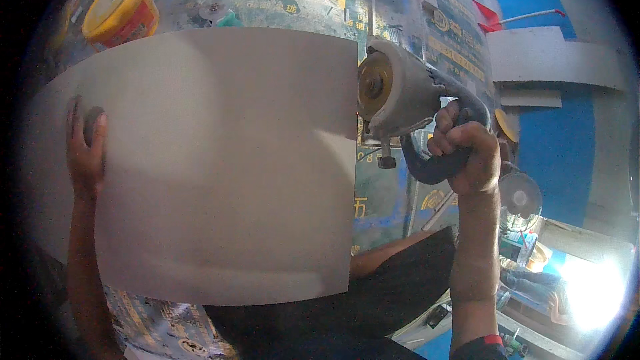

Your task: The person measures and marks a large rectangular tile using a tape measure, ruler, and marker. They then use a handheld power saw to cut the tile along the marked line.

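Observation:
A large pale, smooth panel (233, 160) lies across my front, its straight right edge facing the tool. My left hand (87, 143) rests near the panel's left side, fingers stretched out and spread against its surface, holding nothing. My right hand (467, 140) is wrapped round the dark looped handle of a grey handheld power tool (403, 87). A round yellow disc (375, 85) with a hub at its middle shows at the tool's left end, under a guard. The disc sits right beside the panel's right edge; whether it touches cannot be told.
A yellow bucket (120, 10) stands beyond the panel at the far left. Printed dark green sheeting (393, 207) covers the surface beneath. Rightward are a red dustpan (490, 17), pale strips (553, 57), a round fan (520, 197) and a bright light.

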The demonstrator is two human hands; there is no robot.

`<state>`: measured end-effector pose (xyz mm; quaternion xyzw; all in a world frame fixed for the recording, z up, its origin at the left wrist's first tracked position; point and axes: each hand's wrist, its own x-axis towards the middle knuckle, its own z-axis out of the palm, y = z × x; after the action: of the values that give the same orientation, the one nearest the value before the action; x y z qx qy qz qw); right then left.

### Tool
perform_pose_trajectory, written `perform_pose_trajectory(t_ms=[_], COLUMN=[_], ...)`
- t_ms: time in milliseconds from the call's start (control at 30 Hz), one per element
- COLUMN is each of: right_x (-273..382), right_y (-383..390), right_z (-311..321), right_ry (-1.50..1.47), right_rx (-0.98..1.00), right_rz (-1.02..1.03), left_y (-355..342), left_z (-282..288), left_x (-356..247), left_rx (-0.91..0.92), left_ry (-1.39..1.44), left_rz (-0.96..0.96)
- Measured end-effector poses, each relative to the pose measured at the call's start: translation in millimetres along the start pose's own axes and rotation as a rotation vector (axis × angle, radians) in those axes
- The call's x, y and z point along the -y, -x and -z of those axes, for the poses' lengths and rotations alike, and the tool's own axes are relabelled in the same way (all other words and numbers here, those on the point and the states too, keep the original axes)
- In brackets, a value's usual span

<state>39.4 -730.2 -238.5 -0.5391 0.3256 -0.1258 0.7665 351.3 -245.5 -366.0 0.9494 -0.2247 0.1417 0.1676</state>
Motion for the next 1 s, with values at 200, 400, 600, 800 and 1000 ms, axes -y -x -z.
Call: perform_pose_trajectory(t_ms=[200,400,600,800,1000], right_x=[2,2,2,1,2], right_y=[0,2,5,7,10], right_z=[-2,-4,-4,0,-1], right_ry=[0.022,0.027,0.037,0.019,0.036], right_rx=[0.005,-0.006,-0.005,0.017,0.021], right_rz=[-0.013,-0.024,-0.030,-0.036,-0.036], left_y=[0,0,-2,-3,-2], left_z=[-3,-4,0,-1,-4], left_x=[2,6,-3,2,2], left_rx=[-0.008,-0.017,0.027,0.020,0.025], left_ry=[-0.065,-0.075,-0.017,-0.039,-0.073], left_rz=[0.009,0.005,0.062,0.032,0.081])
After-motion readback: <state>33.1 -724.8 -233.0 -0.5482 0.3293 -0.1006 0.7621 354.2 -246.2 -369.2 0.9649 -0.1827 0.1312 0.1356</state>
